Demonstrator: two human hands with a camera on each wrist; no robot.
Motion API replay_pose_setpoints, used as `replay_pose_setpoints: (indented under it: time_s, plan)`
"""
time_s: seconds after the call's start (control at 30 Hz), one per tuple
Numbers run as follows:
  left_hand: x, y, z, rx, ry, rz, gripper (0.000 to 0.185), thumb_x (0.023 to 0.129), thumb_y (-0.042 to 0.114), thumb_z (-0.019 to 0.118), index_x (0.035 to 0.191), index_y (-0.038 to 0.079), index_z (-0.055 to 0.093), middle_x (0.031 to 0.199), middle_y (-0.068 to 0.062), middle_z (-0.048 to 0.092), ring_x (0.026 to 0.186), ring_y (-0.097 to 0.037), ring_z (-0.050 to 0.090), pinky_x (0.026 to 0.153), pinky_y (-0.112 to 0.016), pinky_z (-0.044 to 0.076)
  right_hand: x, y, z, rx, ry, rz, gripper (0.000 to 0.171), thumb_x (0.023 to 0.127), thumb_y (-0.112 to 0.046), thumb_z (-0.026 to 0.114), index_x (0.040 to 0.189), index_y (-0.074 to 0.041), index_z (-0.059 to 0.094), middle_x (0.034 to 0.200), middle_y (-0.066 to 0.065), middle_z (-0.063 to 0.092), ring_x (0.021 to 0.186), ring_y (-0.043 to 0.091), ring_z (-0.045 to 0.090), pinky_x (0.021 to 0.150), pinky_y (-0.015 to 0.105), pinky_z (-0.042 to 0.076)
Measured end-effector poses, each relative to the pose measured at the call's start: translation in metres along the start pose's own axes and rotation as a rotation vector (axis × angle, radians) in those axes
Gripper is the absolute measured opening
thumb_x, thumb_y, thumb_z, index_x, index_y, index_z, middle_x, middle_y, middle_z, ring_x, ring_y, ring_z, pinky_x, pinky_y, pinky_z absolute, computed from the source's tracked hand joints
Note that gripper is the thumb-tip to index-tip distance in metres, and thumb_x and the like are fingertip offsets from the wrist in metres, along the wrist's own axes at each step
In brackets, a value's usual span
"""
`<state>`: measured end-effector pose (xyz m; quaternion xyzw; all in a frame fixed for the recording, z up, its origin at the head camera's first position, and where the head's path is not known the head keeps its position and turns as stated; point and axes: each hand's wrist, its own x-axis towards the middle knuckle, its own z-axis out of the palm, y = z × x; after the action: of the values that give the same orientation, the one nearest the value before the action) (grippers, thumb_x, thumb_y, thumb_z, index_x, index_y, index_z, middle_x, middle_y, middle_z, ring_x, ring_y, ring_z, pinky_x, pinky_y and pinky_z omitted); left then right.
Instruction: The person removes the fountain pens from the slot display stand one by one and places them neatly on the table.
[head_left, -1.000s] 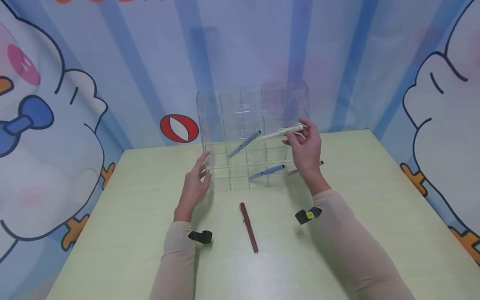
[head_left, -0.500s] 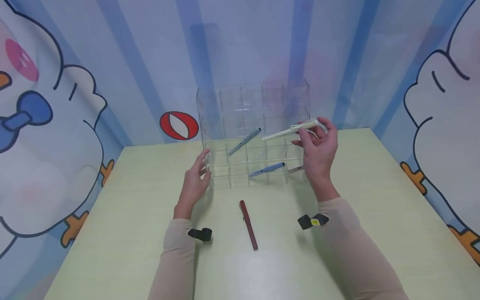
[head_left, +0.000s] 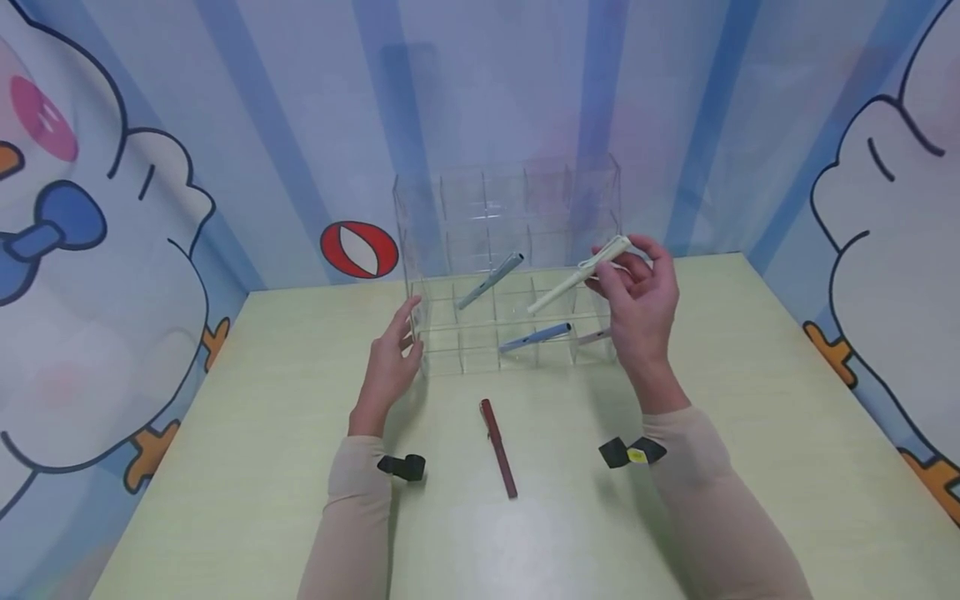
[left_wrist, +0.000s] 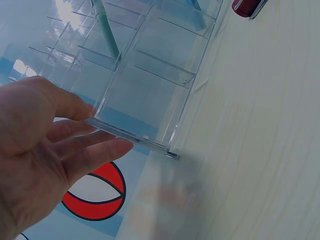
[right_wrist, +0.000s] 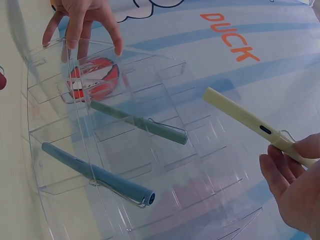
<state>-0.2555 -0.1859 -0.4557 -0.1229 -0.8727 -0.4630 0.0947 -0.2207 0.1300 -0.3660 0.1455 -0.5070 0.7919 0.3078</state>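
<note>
A clear acrylic rack (head_left: 450, 327) with a grid of compartments stands at the back of the table. My left hand (head_left: 387, 367) holds its left side wall; in the left wrist view the thumb and fingers lie on either side of that panel (left_wrist: 131, 137). My right hand (head_left: 642, 312) pinches a cream-white pen (head_left: 573, 277) near its clip end. That pen slants down to the left, its lower end over the rack's right part. Tilted in the rack are a grey-green pen (head_left: 491, 282), a blue pen (head_left: 536, 337) and a pale pinkish pen (head_left: 595, 337), partly hidden.
A dark red pen (head_left: 498, 450) lies on the light table (head_left: 247, 467) in front of the rack, between the forearms. Behind the rack rises a blue striped backdrop (head_left: 300, 100) with cartoon figures. Both wrists wear small black camera mounts.
My right hand has drawn back to the right with the cream-white pen. The pen's lower end has then dipped, so it slants more steeply. My left hand stays at the rack's side.
</note>
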Motion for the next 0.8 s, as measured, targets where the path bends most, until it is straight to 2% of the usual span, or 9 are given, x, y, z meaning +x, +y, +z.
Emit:
replay_pose_setpoints:
  time_s: [0.17, 0.23, 0.43, 0.6, 0.8]
  plan:
    - [0.000, 0.000, 0.000, -0.010, 0.001, -0.004, 0.072, 0.098, -0.001, 0.058, 0.156, 0.033, 0.032, 0.153, -0.018, 0.044, 0.127, -0.042, 0.054, 0.100, -0.051, 0.048, -0.003, -0.004, 0.001, 0.050, -0.028, 0.041, 0.040, 0.093, 0.009, 0.063, 0.128, -0.003, 0.049, 0.111, 0.023, 0.064, 0.093, 0.025, 0.069, 0.072, 0.040, 0.061]
    - [-0.001, 0.001, 0.000, -0.013, 0.001, -0.009, 0.072, 0.098, -0.001, 0.058, 0.156, 0.033, 0.032, 0.152, -0.017, 0.044, 0.127, -0.041, 0.054, 0.100, -0.051, 0.048, -0.004, -0.006, 0.001, 0.048, -0.033, 0.066, 0.040, 0.093, 0.008, 0.063, 0.128, -0.004, 0.050, 0.112, 0.025, 0.063, 0.093, 0.025, 0.068, 0.068, 0.041, 0.061]
    - [-0.001, 0.002, 0.000, -0.010, -0.004, -0.009, 0.071, 0.098, 0.000, 0.058, 0.156, 0.032, 0.032, 0.153, -0.017, 0.044, 0.127, -0.040, 0.055, 0.100, -0.050, 0.049, -0.007, -0.012, 0.001, 0.030, -0.029, 0.128, 0.040, 0.091, 0.011, 0.063, 0.128, -0.004, 0.057, 0.107, 0.021, 0.065, 0.089, 0.023, 0.069, 0.061, 0.041, 0.061]
    - [-0.001, 0.003, 0.000, -0.004, -0.004, -0.009, 0.071, 0.098, 0.000, 0.058, 0.156, 0.033, 0.032, 0.152, -0.016, 0.044, 0.127, -0.039, 0.055, 0.100, -0.050, 0.049, -0.008, -0.017, -0.001, -0.069, -0.043, 0.195, 0.041, 0.090, 0.008, 0.067, 0.128, -0.005, 0.062, 0.107, 0.018, 0.066, 0.087, 0.021, 0.069, 0.061, 0.041, 0.061]
    - [-0.001, 0.001, 0.000, -0.010, 0.002, 0.000, 0.072, 0.098, -0.001, 0.058, 0.156, 0.033, 0.032, 0.153, -0.015, 0.044, 0.127, -0.039, 0.055, 0.100, -0.049, 0.049, -0.008, -0.017, -0.003, -0.179, -0.096, 0.359, 0.042, 0.089, 0.006, 0.068, 0.129, -0.007, 0.063, 0.100, 0.010, 0.065, 0.084, 0.017, 0.071, 0.062, 0.039, 0.061]
